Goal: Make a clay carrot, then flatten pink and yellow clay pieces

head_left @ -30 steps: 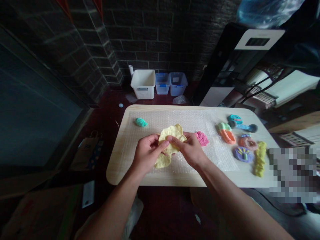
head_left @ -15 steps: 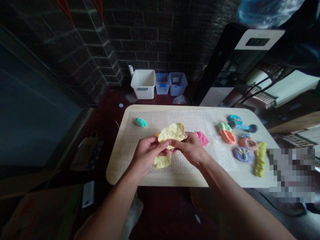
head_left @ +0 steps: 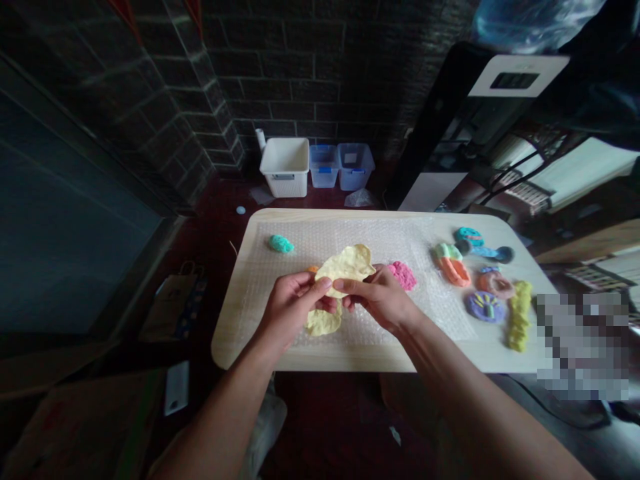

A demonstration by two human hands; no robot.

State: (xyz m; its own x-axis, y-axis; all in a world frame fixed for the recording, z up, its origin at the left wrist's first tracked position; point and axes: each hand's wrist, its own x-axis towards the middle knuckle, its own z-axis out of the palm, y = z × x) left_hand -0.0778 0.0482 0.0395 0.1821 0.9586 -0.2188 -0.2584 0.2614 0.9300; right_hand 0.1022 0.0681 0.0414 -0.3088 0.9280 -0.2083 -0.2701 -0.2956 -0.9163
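Note:
A flattened sheet of pale yellow modelling clay is held up over the table between both hands. My left hand pinches its lower left edge, thumb on top. My right hand grips the lower right edge, its thumb close to the other one. Below them a second flat yellow clay piece lies on bubble wrap, partly covered by my left fingers. A bit of orange clay peeks out behind my left hand. Pink clay rests just beyond my right hand, and a teal lump sits farther left.
On the right of the wooden table are several clay shapes, among them a purple disc, an orange and green piece and a long yellow strip. A white bin and blue boxes stand beyond on the floor.
Both thumbs have shifted slightly along the lower edge of the held yellow sheet, now with a small gap between them. The things on the table have not moved.

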